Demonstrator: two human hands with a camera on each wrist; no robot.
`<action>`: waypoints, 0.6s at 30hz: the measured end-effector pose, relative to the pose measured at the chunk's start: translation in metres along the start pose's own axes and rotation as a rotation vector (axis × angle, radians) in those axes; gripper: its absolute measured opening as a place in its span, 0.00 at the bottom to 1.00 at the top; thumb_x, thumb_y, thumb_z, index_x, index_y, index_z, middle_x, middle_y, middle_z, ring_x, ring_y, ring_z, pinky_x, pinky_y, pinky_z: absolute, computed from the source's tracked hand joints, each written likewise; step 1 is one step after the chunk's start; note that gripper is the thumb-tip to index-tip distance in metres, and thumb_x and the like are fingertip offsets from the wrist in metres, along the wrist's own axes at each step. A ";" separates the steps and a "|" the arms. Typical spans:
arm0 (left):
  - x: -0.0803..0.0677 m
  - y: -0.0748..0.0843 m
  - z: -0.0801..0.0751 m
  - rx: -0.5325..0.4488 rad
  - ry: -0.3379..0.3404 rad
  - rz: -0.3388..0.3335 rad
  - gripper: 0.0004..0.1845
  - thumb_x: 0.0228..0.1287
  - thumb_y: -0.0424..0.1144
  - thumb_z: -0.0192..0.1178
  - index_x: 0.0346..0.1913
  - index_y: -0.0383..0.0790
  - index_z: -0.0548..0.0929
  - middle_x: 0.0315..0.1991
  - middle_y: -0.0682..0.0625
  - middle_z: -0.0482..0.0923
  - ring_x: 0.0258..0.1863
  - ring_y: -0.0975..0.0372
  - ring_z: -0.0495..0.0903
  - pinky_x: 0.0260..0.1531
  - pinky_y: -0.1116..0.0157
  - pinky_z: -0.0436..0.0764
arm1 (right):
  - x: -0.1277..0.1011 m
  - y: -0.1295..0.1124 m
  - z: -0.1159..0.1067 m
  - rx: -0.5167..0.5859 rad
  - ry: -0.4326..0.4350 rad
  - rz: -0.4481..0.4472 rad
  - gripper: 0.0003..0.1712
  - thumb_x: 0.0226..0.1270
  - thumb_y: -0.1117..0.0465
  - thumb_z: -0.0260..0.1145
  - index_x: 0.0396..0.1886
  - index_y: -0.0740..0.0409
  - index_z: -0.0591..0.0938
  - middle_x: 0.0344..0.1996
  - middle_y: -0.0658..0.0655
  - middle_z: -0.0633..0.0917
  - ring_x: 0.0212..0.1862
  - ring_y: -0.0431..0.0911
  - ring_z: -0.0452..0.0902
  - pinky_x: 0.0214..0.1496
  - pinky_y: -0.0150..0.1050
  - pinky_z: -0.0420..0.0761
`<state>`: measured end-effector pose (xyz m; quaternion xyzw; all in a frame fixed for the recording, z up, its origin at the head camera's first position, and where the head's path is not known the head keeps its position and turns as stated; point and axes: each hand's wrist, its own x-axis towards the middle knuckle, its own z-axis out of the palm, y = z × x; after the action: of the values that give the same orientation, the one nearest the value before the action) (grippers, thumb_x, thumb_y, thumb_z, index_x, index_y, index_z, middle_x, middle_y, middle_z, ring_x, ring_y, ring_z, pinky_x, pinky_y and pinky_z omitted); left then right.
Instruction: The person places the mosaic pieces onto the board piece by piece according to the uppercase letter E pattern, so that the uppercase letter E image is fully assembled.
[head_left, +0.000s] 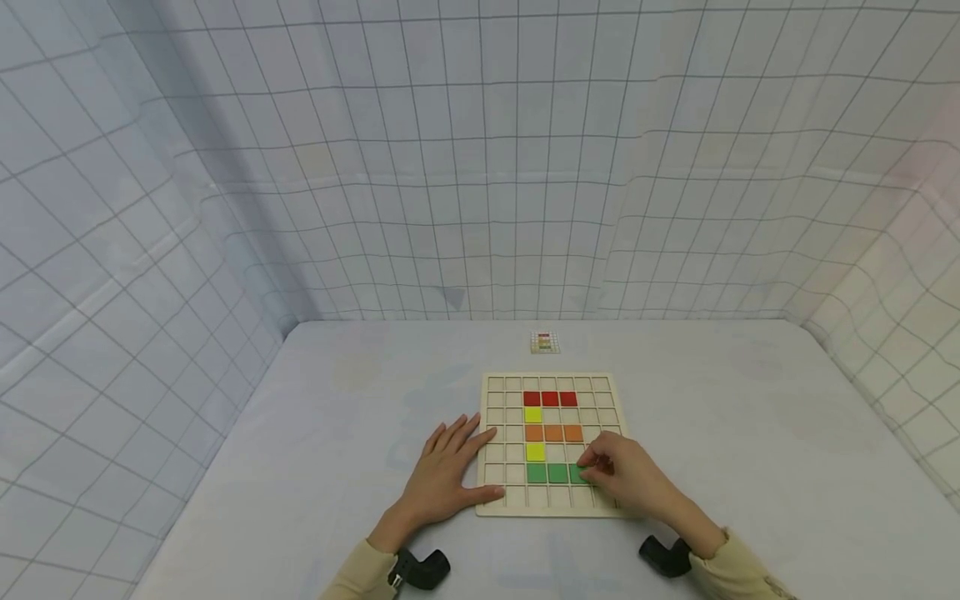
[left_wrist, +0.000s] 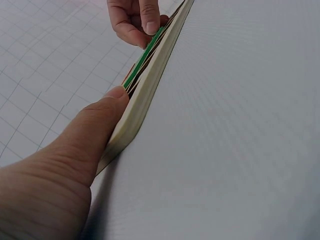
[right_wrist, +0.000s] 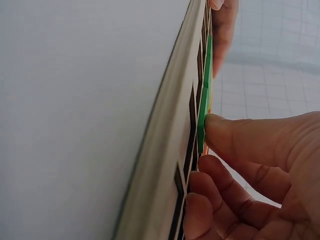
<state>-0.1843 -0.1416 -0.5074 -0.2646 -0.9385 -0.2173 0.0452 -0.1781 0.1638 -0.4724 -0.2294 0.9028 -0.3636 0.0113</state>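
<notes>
A wooden grid board (head_left: 555,509) lies flat on the table. It holds a red row (head_left: 550,398), a yellow tile (head_left: 532,414), an orange row (head_left: 553,432), another yellow tile (head_left: 535,452) and a green row (head_left: 546,472). My right hand (head_left: 622,477) is at the board's lower right, its thumb and curled fingers pinching the rightmost green tile (right_wrist: 202,115) in its cell. My left hand (head_left: 450,471) lies flat on the table beside the board's left edge. Its thumb (left_wrist: 100,125) presses against the board's corner (left_wrist: 145,95).
A small pattern card (head_left: 544,342) lies on the table beyond the board. Grid-printed cloth walls close in the table at the back and both sides. The white tabletop (head_left: 750,433) stretches to either side of the board.
</notes>
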 end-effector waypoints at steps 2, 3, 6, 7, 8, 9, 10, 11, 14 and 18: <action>0.000 0.000 0.000 -0.001 -0.004 -0.001 0.46 0.53 0.73 0.54 0.72 0.53 0.63 0.73 0.49 0.51 0.72 0.56 0.45 0.68 0.52 0.41 | -0.001 -0.001 -0.001 -0.024 -0.003 0.001 0.06 0.57 0.66 0.72 0.29 0.51 0.84 0.27 0.42 0.75 0.29 0.37 0.68 0.29 0.31 0.73; 0.000 0.000 0.000 0.000 -0.004 -0.001 0.46 0.53 0.73 0.54 0.72 0.53 0.63 0.73 0.49 0.52 0.72 0.56 0.45 0.68 0.52 0.41 | -0.002 -0.001 -0.001 -0.034 -0.006 0.001 0.06 0.57 0.66 0.71 0.29 0.51 0.84 0.28 0.42 0.75 0.29 0.37 0.68 0.29 0.31 0.72; 0.000 -0.001 0.000 0.008 -0.002 0.000 0.46 0.53 0.73 0.54 0.72 0.53 0.63 0.73 0.49 0.52 0.72 0.56 0.45 0.68 0.52 0.41 | -0.004 -0.001 -0.001 -0.059 -0.016 -0.007 0.05 0.57 0.66 0.71 0.32 0.52 0.85 0.29 0.42 0.76 0.29 0.37 0.68 0.30 0.31 0.73; 0.000 -0.001 0.000 0.011 0.000 -0.001 0.46 0.53 0.73 0.53 0.72 0.53 0.63 0.73 0.50 0.52 0.72 0.56 0.46 0.68 0.52 0.42 | -0.004 -0.001 -0.001 -0.066 -0.019 -0.010 0.05 0.57 0.66 0.71 0.33 0.52 0.85 0.29 0.42 0.76 0.30 0.37 0.68 0.30 0.31 0.73; 0.000 -0.002 0.000 0.013 0.002 -0.001 0.46 0.53 0.73 0.54 0.72 0.53 0.63 0.73 0.50 0.52 0.72 0.56 0.46 0.68 0.52 0.42 | -0.005 -0.001 -0.001 -0.072 -0.021 -0.015 0.05 0.58 0.66 0.71 0.33 0.53 0.85 0.30 0.42 0.76 0.30 0.36 0.68 0.31 0.31 0.73; 0.000 -0.002 -0.001 0.011 0.004 0.000 0.46 0.53 0.73 0.54 0.72 0.53 0.63 0.73 0.49 0.52 0.72 0.56 0.46 0.68 0.52 0.42 | -0.006 -0.001 -0.001 -0.076 -0.022 -0.020 0.05 0.58 0.66 0.71 0.34 0.53 0.86 0.30 0.42 0.76 0.30 0.36 0.68 0.31 0.31 0.73; 0.000 -0.002 0.000 0.011 0.005 0.000 0.46 0.53 0.73 0.54 0.72 0.53 0.63 0.73 0.49 0.52 0.72 0.56 0.46 0.68 0.52 0.42 | -0.006 -0.002 -0.001 -0.082 -0.024 -0.027 0.05 0.58 0.66 0.70 0.35 0.54 0.86 0.30 0.42 0.76 0.30 0.36 0.68 0.31 0.31 0.74; -0.001 -0.002 -0.001 0.009 0.006 -0.002 0.46 0.53 0.73 0.54 0.72 0.53 0.63 0.73 0.49 0.52 0.72 0.56 0.46 0.68 0.52 0.42 | -0.007 -0.002 -0.001 -0.089 -0.024 -0.039 0.06 0.58 0.66 0.70 0.35 0.55 0.85 0.30 0.41 0.76 0.31 0.36 0.68 0.31 0.31 0.74; -0.001 -0.002 -0.001 0.005 0.011 -0.002 0.46 0.53 0.73 0.54 0.71 0.52 0.64 0.73 0.49 0.53 0.72 0.56 0.46 0.68 0.52 0.43 | -0.009 -0.002 -0.001 -0.098 -0.028 -0.072 0.07 0.59 0.66 0.70 0.37 0.56 0.85 0.31 0.41 0.75 0.31 0.36 0.68 0.32 0.31 0.74; -0.001 -0.003 -0.001 0.004 0.014 -0.003 0.46 0.53 0.73 0.54 0.71 0.52 0.64 0.73 0.49 0.53 0.72 0.55 0.47 0.68 0.52 0.43 | -0.010 -0.002 -0.002 -0.094 -0.046 -0.098 0.08 0.59 0.65 0.70 0.39 0.57 0.85 0.32 0.41 0.75 0.32 0.36 0.68 0.32 0.31 0.74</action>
<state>-0.1849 -0.1447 -0.5078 -0.2614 -0.9390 -0.2173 0.0519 -0.1691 0.1682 -0.4712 -0.2817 0.9062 -0.3154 0.0035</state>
